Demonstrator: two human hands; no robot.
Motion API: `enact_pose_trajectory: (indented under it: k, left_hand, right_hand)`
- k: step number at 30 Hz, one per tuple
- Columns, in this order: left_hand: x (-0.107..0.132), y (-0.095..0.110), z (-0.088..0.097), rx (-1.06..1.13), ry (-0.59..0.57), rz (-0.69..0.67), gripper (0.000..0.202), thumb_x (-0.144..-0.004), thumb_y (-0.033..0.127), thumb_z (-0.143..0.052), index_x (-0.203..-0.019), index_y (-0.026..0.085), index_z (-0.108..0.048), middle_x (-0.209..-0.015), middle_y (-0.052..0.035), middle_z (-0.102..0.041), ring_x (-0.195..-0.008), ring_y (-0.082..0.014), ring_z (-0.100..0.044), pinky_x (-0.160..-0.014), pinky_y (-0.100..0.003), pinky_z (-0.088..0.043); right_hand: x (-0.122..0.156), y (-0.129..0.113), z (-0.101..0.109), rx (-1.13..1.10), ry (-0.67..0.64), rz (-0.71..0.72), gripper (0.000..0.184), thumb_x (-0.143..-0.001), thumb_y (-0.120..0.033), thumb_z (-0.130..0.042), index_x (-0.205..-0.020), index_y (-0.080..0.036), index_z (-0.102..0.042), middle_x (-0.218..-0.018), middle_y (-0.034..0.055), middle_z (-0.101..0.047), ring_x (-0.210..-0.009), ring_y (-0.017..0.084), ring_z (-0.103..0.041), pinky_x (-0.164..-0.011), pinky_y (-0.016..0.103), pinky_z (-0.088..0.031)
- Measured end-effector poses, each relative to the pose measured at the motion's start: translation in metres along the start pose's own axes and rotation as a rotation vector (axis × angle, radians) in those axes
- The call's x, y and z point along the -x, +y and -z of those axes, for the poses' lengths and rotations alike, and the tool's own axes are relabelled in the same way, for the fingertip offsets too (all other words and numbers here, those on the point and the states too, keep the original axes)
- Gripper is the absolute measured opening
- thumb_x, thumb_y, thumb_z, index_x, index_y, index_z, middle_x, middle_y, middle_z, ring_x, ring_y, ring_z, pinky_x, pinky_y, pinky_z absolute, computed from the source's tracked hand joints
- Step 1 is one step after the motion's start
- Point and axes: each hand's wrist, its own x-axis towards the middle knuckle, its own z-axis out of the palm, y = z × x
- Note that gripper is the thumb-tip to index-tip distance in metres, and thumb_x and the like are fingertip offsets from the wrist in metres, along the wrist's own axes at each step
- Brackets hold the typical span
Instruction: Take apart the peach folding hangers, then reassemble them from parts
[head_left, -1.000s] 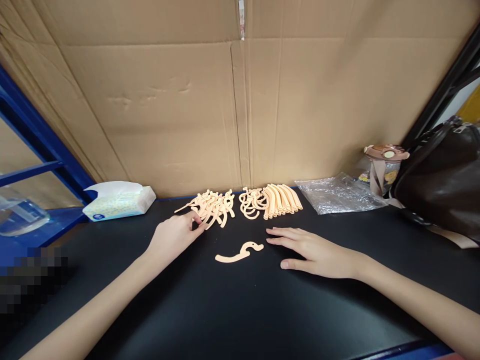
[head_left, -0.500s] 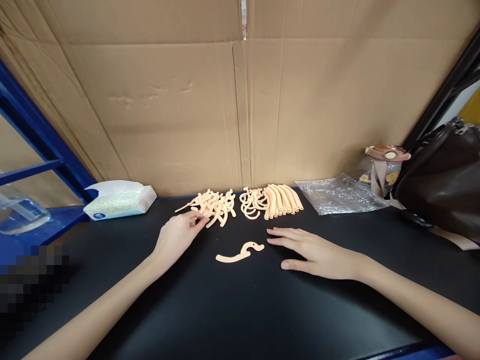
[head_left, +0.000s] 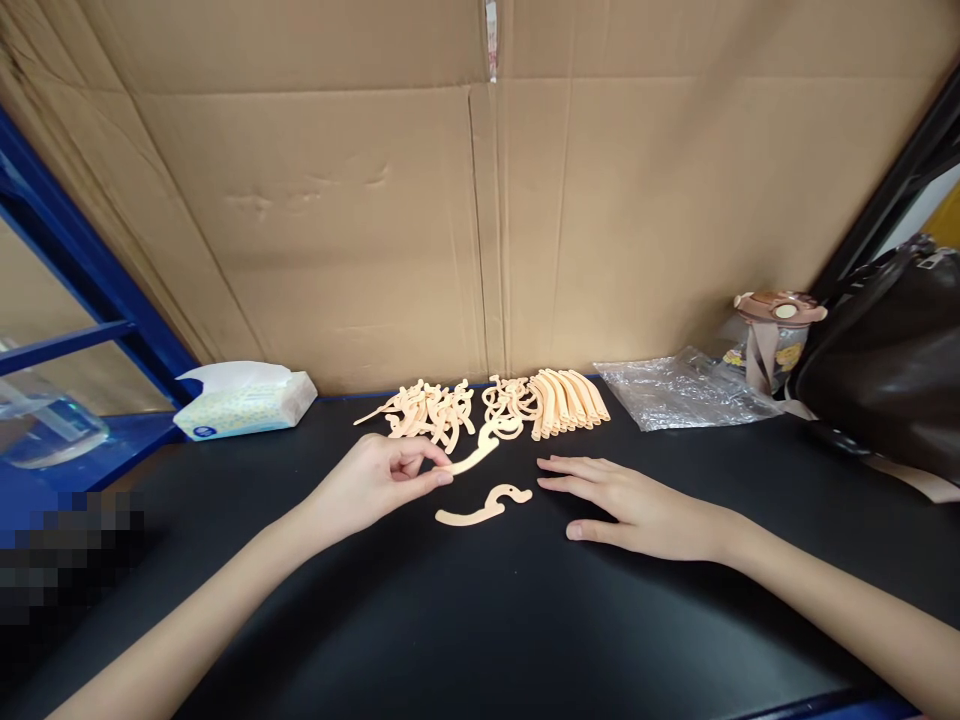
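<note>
My left hand (head_left: 390, 478) pinches the tail end of a curved, cream-coloured hook-shaped piece (head_left: 478, 452) between thumb and fingers, holding it just above the table. A second hook-shaped piece (head_left: 480, 508), much like it and with a small hole near its curled end, lies flat below. My right hand (head_left: 622, 505) rests palm down to the right of that piece, fingers apart, holding nothing. Behind my left hand is a loose pile of similar pieces (head_left: 427, 408). To its right lie a heap of thin curled pieces (head_left: 510, 395) and a neat row of curved tubes (head_left: 570, 402).
A tissue pack (head_left: 244, 402) lies at the back left beside a blue metal frame (head_left: 150, 345). At the back right are a clear plastic bag (head_left: 679, 390), a drinking bottle (head_left: 776, 335) and a dark brown bag (head_left: 889, 360). Cardboard (head_left: 360, 230) walls the black table's (head_left: 465, 630) far side.
My left hand has come away from the left pile towards the right and nearer me, bringing one hook-shaped piece with it. My right hand stays in place.
</note>
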Motion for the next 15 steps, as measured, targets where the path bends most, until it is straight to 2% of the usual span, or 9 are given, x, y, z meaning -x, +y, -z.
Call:
enact_pose_trajectory:
  k: [3,7,15]
  left_hand:
    - [0.0008,0.0009,-0.0001,-0.051,-0.115,-0.021,0.027,-0.081,0.045,-0.057,-0.081,0.02,-0.069,-0.052,0.0083,-0.021,-0.047,-0.0075,-0.022,-0.047,-0.02,-0.021]
    - [0.0028,0.0031,-0.0029,-0.178,-0.217,-0.048,0.022,-0.081,0.041,-0.057,-0.079,0.022,-0.069,-0.048,0.009,-0.026,-0.046,-0.0069,-0.026,-0.048,-0.019,-0.023]
    - [0.006,0.009,-0.0026,-0.28,-0.289,-0.068,0.017,-0.079,0.043,-0.061,-0.078,0.029,-0.07,-0.052,0.0087,-0.035,-0.048,-0.0068,-0.033,-0.053,-0.019,-0.027]
  right_hand:
    - [0.0003,0.0002,-0.0001,-0.008,0.004,0.002,0.059,-0.09,-0.057,-0.041,-0.142,-0.031,-0.036,-0.153,-0.0004,-0.026,-0.139,0.024,-0.025,-0.114,0.042,-0.021]
    - [0.0002,0.0006,-0.0001,0.003,-0.003,-0.003,0.059,-0.09,-0.058,-0.041,-0.142,-0.03,-0.036,-0.153,-0.0005,-0.025,-0.139,0.024,-0.024,-0.114,0.043,-0.02]
    - [-0.0006,0.0016,0.0002,0.003,0.002,0.007,0.059,-0.09,-0.057,-0.04,-0.142,-0.029,-0.036,-0.153,0.0007,-0.026,-0.139,0.024,-0.025,-0.114,0.042,-0.021]
